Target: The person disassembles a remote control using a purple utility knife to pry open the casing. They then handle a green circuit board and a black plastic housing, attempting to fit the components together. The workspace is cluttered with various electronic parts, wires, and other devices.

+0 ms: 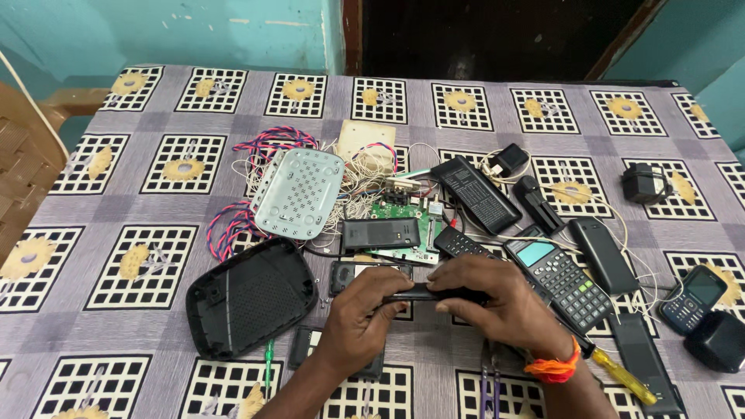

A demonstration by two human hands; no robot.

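Observation:
My left hand (358, 318) and my right hand (497, 299) both grip a slim black device (425, 292), seen edge-on, just above the table near its front middle. My right wrist wears an orange thread band (552, 367). Under my hands lie black phone parts: a frame (347, 273) and a piece (304, 343) by my left wrist. A black calculator (560, 273) lies right of my right hand, and a small keypad (459, 243) sits just beyond my fingers.
A patterned cloth (155, 194) covers the table. A black router shell (250, 295), pale grey cover (298, 192), green circuit board (403, 213), wire tangle (240, 225), remotes (475, 192), keypad phone (693, 298), adapters (644, 183) and yellow-handled screwdriver (625, 375) lie around.

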